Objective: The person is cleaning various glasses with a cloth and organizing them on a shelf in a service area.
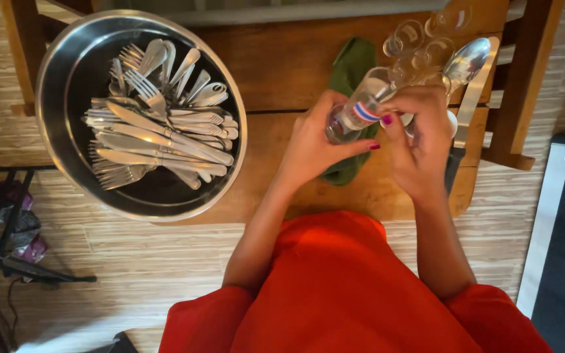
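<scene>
The left hand (pixel 308 147) wraps its fingers around the lower part of a small clear bottle (pixel 356 114) with a striped band, holding it tilted above the wooden worktop (pixel 276 140). The right hand (pixel 420 140) has its fingers closed at the upper end of the same bottle, near the neck. Under the bottle lies a green cloth (pixel 351 65), partly hidden by the hands. A spoon (pixel 467 62) and a knife (pixel 475 98) lie just beside the right hand. To the left, well apart, a big steel bowl (pixel 60 78) holds many forks and knives (pixel 158 127).
</scene>
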